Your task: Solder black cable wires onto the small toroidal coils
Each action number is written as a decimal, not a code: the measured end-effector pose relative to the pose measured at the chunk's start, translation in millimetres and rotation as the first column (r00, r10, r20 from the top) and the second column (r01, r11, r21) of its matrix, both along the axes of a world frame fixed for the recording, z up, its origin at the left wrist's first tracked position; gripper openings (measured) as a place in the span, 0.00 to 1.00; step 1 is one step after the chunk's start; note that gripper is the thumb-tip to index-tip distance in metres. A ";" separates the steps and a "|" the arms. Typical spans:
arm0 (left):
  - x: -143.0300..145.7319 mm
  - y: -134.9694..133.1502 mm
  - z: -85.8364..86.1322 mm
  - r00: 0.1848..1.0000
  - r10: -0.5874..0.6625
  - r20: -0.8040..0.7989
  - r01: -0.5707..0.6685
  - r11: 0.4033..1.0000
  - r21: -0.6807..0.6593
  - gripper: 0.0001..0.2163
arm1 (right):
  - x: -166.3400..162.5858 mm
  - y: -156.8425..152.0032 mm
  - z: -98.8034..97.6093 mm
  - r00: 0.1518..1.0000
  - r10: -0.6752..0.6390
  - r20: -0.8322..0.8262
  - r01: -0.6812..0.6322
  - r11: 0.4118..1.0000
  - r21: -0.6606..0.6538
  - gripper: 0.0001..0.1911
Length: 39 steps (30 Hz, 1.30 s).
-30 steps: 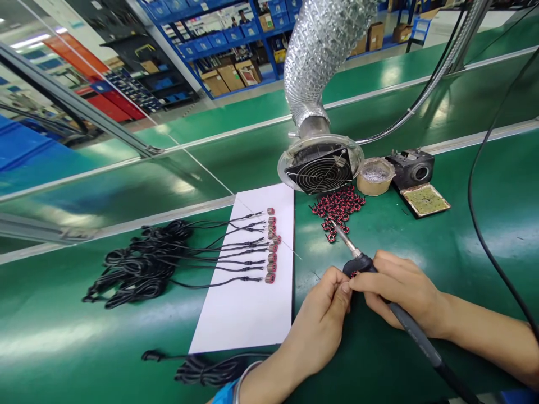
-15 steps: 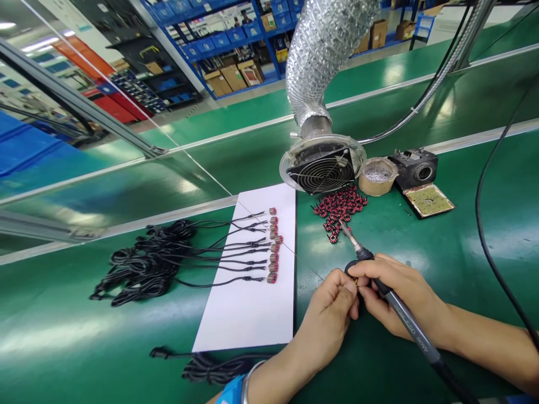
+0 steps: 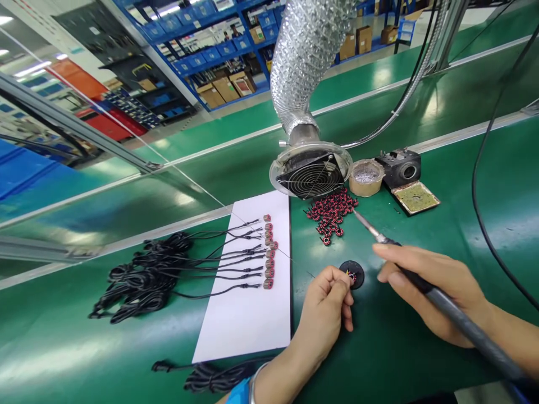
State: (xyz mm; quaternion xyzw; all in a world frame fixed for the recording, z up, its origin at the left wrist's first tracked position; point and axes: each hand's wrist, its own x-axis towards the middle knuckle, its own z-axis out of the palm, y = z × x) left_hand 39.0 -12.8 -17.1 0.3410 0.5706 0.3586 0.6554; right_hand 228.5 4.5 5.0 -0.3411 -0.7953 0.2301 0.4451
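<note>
My left hand (image 3: 330,303) is closed, thumb and forefinger pinched on a thin solder wire (image 3: 304,268) that comes in from the upper left. Its fingertips are at the edge of a round black disc (image 3: 357,281) on the green bench; a small ring with red and yellow bits sits in the disc, partly hidden by the fingers. In my right hand (image 3: 442,286) is a soldering iron (image 3: 457,317), gripped like a pen. Its metal tip points up and left, by the edge of a heap of small red-and-black ring coils (image 3: 330,213).
A fume extractor fan (image 3: 314,177) on a silver duct (image 3: 309,62) hangs over the coils. Behind are a tape roll (image 3: 365,178) and an iron stand with sponge (image 3: 416,197). Left, a white board (image 3: 240,328) bears a row of small parts (image 3: 268,264) beside black cables (image 3: 147,272).
My right hand has moved right and away from my left hand, taking the soldering iron with it. The black disc now shows clearly beside my left fingers. The whole view has shifted slightly.
</note>
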 end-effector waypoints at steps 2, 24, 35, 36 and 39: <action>2.7 0.4 -0.2 1.000 0.022 -0.015 -0.022 1.000 -0.003 0.14 | 9.4 -10.4 4.0 0.999 -0.038 0.002 0.038 0.995 -0.089 0.22; 5.3 -0.9 2.9 0.998 0.054 -0.040 -0.054 0.998 -0.018 0.15 | 15.1 -13.1 2.7 0.999 -0.030 -0.032 0.019 0.954 -0.299 0.12; 4.3 -1.4 2.1 0.998 0.033 -0.055 -0.033 0.999 -0.002 0.16 | 10.7 -15.5 5.6 1.000 0.003 -0.031 -0.010 0.970 -0.242 0.13; 4.4 -1.4 2.1 0.998 0.031 -0.055 -0.031 1.000 -0.001 0.16 | 11.0 -15.8 5.4 1.000 0.007 -0.029 -0.014 0.971 -0.237 0.13; 4.5 -1.7 2.6 0.998 0.027 -0.054 -0.027 1.000 0.004 0.16 | 12.4 -17.0 5.5 0.999 0.001 -0.043 -0.011 0.973 -0.229 0.14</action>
